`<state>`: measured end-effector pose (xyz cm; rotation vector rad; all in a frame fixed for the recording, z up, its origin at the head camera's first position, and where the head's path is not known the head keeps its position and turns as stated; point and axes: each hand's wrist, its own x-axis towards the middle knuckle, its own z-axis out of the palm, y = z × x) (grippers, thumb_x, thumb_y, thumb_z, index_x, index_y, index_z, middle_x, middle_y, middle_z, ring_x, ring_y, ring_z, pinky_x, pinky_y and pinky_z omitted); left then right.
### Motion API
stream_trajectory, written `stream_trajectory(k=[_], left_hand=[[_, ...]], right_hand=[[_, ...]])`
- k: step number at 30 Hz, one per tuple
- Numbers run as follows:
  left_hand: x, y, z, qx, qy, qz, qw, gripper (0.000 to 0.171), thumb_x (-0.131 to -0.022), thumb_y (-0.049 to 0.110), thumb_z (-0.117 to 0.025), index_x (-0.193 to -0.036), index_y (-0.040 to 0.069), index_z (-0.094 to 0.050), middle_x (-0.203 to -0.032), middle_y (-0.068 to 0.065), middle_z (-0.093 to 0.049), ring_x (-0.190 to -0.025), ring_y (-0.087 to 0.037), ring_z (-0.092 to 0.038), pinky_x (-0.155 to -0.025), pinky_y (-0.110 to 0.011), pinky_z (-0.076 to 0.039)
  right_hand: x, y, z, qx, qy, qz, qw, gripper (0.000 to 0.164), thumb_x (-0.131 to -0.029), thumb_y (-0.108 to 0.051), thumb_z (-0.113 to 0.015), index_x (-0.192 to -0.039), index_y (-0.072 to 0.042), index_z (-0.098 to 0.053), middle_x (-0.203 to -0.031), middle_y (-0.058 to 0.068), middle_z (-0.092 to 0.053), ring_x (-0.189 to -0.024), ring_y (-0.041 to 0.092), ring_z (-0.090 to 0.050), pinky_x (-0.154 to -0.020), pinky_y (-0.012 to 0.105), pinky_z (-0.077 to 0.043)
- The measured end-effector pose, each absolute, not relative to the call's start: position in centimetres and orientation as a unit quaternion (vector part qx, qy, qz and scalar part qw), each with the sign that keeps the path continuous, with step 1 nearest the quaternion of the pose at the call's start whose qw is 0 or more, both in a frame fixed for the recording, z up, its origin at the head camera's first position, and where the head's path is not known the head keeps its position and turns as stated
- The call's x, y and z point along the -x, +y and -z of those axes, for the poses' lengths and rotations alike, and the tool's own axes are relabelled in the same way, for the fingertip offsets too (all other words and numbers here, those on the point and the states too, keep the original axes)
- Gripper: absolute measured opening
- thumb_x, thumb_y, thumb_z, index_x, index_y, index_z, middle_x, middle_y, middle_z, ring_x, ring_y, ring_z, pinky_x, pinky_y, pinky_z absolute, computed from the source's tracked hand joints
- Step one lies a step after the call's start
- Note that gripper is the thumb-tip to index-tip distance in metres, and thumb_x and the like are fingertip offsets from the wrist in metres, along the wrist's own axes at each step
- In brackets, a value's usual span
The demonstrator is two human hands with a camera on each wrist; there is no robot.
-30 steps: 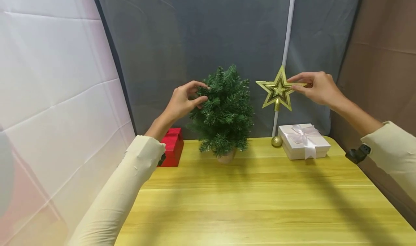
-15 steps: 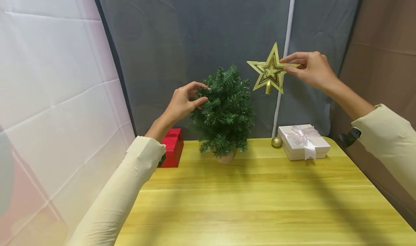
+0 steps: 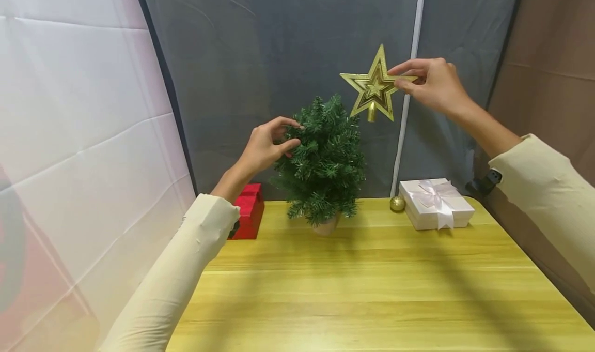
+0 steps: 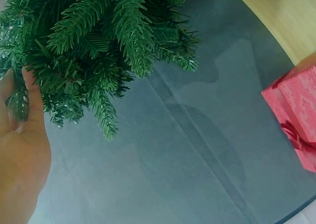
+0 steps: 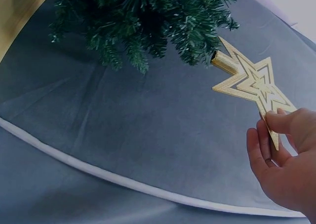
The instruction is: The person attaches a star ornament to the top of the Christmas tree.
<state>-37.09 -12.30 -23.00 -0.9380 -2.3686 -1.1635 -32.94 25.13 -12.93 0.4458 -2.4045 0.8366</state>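
- Left hand (image 3: 261,146): raised on a forearm slanting up from lower left; fingers gently bent, thumb set apart, one on each side of a sprig on the left flank of a bushy green needle-leaved tree (image 3: 327,161). Whether the sprig is gripped or merely touched cannot be told.
- Right hand (image 3: 434,86): the higher of the two, forearm running up and inward from the right; thumb and fingers pinch one point of a flat gold five-pointed star (image 3: 375,87), held upright above and right of the tree's top, its short tube downward. Contact between star and foliage cannot be determined.
- Count, left to right: one red box, one tree, one star, one gold ball, one white box.
- Red box (image 3: 251,215): angular, embossed pattern, red bow; partly hidden by the left arm.
- Tree: dense needled sprigs, rounded outline, standing upright in a pale pot (image 3: 326,227).
- Star: nested star outlines, textured border, shiny finish.
- Gold ball (image 3: 397,203): small, glittery, just beside the white box.
- White box (image 3: 429,220): square, tied with a satiny pale pink ribbon bow (image 3: 436,194).
- Table (image 3: 353,290): yellowish, striped wood grain.
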Motion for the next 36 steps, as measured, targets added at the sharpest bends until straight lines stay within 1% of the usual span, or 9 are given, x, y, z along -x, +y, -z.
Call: stream_trajectory(k=[1,9,11,14,18,21,27,31,36], left_hand=[[37.1,-12.3,23.0,0.331,-0.833,0.409,0.17,0.039,-0.096,0.016,-0.077,-0.133,0.015,-0.067,-0.128,-0.01,-0.073,-0.075,-0.021,-0.076,-0.084,-0.041,-0.062],[37.0,-12.8,22.9,0.341,-0.831,0.401,0.18,0.038,-0.096,0.016,-0.077,-0.133,0.015,-0.067,-0.117,-0.009,-0.076,-0.072,-0.02,-0.075,-0.08,-0.041,-0.061],[36.9,-12.9,22.9,0.343,-0.83,0.401,0.183,0.038,-0.096,0.015,-0.076,-0.133,0.015,-0.066,-0.114,-0.01,-0.077,-0.071,-0.02,-0.075,-0.078,-0.041,-0.061],[36.8,-12.9,22.9,0.344,-0.828,0.402,0.185,0.038,-0.096,0.015,-0.076,-0.134,0.015,-0.066,-0.112,-0.009,-0.078,-0.071,-0.02,-0.075,-0.076,-0.039,-0.062],[36.6,-12.9,22.9,0.344,-0.828,0.406,0.178,0.039,-0.097,0.015,-0.076,-0.134,0.014,-0.066,-0.114,-0.009,-0.077,-0.072,-0.02,-0.076,-0.074,-0.038,-0.062],[36.4,-12.9,22.8,0.341,-0.828,0.41,0.175,0.038,-0.097,0.014,-0.076,-0.133,0.014,-0.066,-0.115,-0.01,-0.077,-0.073,-0.021,-0.076,-0.075,-0.038,-0.062],[36.0,-13.0,22.8,0.339,-0.829,0.408,0.177,0.037,-0.097,0.014,-0.076,-0.133,0.015,-0.066,-0.115,-0.01,-0.077,-0.073,-0.021,-0.076,-0.076,-0.04,-0.062],[35.9,-12.9,23.0,0.343,-0.827,0.411,0.172,0.037,-0.097,0.013,-0.075,-0.133,0.015,-0.066,-0.116,-0.009,-0.077,-0.072,-0.021,-0.075,-0.073,-0.039,-0.062],[35.9,-12.7,23.1,0.345,-0.826,0.411,0.172,0.037,-0.097,0.014,-0.075,-0.133,0.016,-0.067,-0.113,-0.009,-0.077,-0.071,-0.02,-0.075,-0.068,-0.037,-0.061]], right_hand=[[33.1,24.8,12.7,-0.168,-0.894,-0.31,0.277,0.032,-0.102,-0.031,-0.07,-0.13,-0.018,-0.075,-0.122,0.013,-0.075,-0.067,0.004,-0.058,-0.056,0.023,-0.037],[33.9,21.6,11.5,-0.2,-0.881,-0.319,0.287,0.03,-0.103,-0.029,-0.068,-0.131,-0.019,-0.074,-0.121,0.013,-0.075,-0.075,0.008,-0.063,-0.064,0.026,-0.04],[34.1,20.7,11.2,-0.21,-0.877,-0.315,0.295,0.03,-0.104,-0.028,-0.067,-0.132,-0.018,-0.074,-0.121,0.012,-0.076,-0.072,0.009,-0.06,-0.065,0.027,-0.039],[34.4,19.4,10.8,-0.22,-0.874,-0.308,0.304,0.03,-0.105,-0.027,-0.065,-0.132,-0.019,-0.073,-0.123,0.01,-0.075,-0.062,0.011,-0.051,-0.061,0.028,-0.036],[34.9,17.8,10.4,-0.219,-0.869,-0.315,0.313,0.03,-0.106,-0.027,-0.064,-0.133,-0.02,-0.072,-0.128,0.006,-0.073,-0.071,0.006,-0.057,-0.063,0.027,-0.038],[35.4,16.7,9.9,-0.217,-0.861,-0.326,0.324,0.029,-0.105,-0.026,-0.064,-0.133,-0.02,-0.072,-0.131,0.005,-0.072,-0.089,0.005,-0.064,-0.07,0.024,-0.042],[36.3,15.0,9.5,-0.215,-0.855,-0.338,0.328,0.029,-0.106,-0.027,-0.063,-0.133,-0.02,-0.072,-0.131,0.002,-0.072,-0.1,0.015,-0.067,-0.073,0.024,-0.042],[36.6,14.6,9.8,-0.211,-0.856,-0.343,0.324,0.029,-0.106,-0.026,-0.063,-0.133,-0.02,-0.072,-0.131,0.001,-0.072,-0.1,0.015,-0.067,-0.07,0.025,-0.041],[36.7,14.4,10.3,-0.209,-0.86,-0.343,0.314,0.029,-0.106,-0.026,-0.063,-0.133,-0.02,-0.072,-0.13,0.003,-0.073,-0.095,0.013,-0.066,-0.067,0.027,-0.04]])
